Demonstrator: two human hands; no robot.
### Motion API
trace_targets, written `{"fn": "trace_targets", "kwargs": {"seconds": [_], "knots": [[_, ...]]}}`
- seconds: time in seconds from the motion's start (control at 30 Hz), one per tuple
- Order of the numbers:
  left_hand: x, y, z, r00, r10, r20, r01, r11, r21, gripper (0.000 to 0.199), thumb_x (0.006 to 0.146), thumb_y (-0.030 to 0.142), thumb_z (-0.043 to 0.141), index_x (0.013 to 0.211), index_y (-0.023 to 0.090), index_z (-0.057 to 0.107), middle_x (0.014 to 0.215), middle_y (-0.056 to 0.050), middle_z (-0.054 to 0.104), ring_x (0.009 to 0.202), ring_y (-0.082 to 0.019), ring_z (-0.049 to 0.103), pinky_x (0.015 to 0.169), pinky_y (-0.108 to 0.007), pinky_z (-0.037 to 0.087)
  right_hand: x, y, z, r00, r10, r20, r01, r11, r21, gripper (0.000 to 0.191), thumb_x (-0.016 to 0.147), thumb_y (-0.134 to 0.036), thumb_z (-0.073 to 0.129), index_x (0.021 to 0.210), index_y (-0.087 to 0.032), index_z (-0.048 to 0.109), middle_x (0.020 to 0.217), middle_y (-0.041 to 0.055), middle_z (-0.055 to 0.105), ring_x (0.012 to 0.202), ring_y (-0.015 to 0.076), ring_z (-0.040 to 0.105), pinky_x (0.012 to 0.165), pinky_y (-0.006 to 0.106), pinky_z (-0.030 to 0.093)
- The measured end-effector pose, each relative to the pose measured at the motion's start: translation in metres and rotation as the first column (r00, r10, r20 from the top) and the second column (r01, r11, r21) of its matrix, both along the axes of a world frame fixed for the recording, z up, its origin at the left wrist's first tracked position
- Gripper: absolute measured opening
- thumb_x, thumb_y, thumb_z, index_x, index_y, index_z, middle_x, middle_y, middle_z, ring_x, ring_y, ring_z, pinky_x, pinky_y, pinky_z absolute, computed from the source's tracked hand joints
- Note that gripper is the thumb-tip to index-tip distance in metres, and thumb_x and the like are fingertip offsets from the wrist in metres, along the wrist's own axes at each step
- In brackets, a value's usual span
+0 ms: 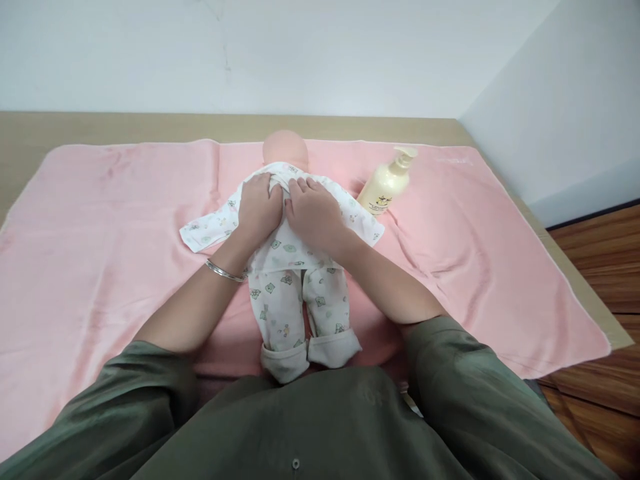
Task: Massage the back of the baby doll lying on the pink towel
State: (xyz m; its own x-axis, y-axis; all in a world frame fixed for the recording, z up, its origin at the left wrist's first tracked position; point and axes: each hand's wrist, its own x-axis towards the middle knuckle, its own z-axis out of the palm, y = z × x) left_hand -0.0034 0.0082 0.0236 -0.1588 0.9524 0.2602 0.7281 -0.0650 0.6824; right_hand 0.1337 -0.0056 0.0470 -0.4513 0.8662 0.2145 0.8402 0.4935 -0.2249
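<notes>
A baby doll [285,148] lies with its bald head toward the wall, dressed in a white printed top [289,252] and matching pants [280,308] with rolled cuffs. Both my hands rest on the upper part of the top. My left hand [261,208] lies on its left side, fingers stretched toward the collar and thumb apart. My right hand [316,212] lies flat on the other side, fingers extended, its thumb close to the left one. Between them the cloth is bunched near the neck. The sleeves spread outward; the doll's hands and feet are hidden.
A pink blanket [125,220] covers most of the wooden table [30,133]. To the right of the doll, a cream pump bottle [386,183] leans on the blanket. A white wall [320,60] rises behind, and brown wood panels [600,253] show at the right.
</notes>
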Motion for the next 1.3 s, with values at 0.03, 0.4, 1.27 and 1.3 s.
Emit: {"fn": "trace_targets", "kwargs": {"seconds": [0.03, 0.4, 1.27, 1.3], "knots": [[0.003, -0.004, 0.002, 0.999, -0.005, -0.039, 0.005, 1.0, 0.0, 0.028, 0.093, 0.027, 0.036, 0.093, 0.019, 0.063, 0.114, -0.018, 0.072, 0.119, -0.033, 0.063, 0.116, -0.055, 0.045, 0.002, 0.007, -0.001, 1.0, 0.007, -0.022, -0.007, 1.0, -0.023, 0.05, 0.107, -0.026, 0.029, 0.141, 0.0, 0.055, 0.145, 0.0216, 0.059, 0.142, 0.0334, 0.051, 0.124, 0.047, 0.039], [-0.002, -0.005, 0.007, 0.996, -0.066, -0.063, 0.064, 0.997, -0.04, 0.025, 0.092, 0.029, 0.037, 0.088, 0.022, 0.061, 0.112, -0.016, 0.074, 0.116, -0.033, 0.066, 0.113, -0.053, 0.049, 0.001, 0.007, -0.003, 0.998, -0.052, -0.042, 0.049, 0.997, -0.052, 0.051, 0.106, -0.028, 0.036, 0.144, 0.001, 0.052, 0.15, 0.0233, 0.056, 0.146, 0.0355, 0.048, 0.129, 0.051, 0.034], [0.023, -0.024, -0.004, 0.995, -0.096, -0.04, 0.098, 0.994, 0.039, 0.053, 0.098, 0.035, 0.035, 0.142, 0.015, 0.057, 0.161, -0.015, 0.05, 0.159, -0.032, 0.035, 0.137, -0.055, 0.02, 0.016, 0.04, -0.01, 1.0, -0.009, -0.011, 0.008, 0.993, -0.116, 0.056, 0.106, -0.026, 0.027, 0.144, 0.009, 0.049, 0.157, 0.0271, 0.048, 0.154, 0.0344, 0.042, 0.134, 0.048, 0.031], [0.027, -0.028, -0.004, 0.992, -0.112, -0.055, 0.114, 0.993, 0.037, 0.054, 0.098, 0.034, 0.034, 0.144, 0.014, 0.056, 0.163, -0.015, 0.048, 0.16, -0.031, 0.033, 0.138, -0.055, 0.018, 0.018, 0.045, -0.011, 1.0, -0.016, -0.016, 0.014, 0.993, -0.115, 0.057, 0.106, -0.027, 0.026, 0.145, 0.009, 0.048, 0.157, 0.0278, 0.047, 0.154, 0.0351, 0.041, 0.133, 0.049, 0.031]]}}
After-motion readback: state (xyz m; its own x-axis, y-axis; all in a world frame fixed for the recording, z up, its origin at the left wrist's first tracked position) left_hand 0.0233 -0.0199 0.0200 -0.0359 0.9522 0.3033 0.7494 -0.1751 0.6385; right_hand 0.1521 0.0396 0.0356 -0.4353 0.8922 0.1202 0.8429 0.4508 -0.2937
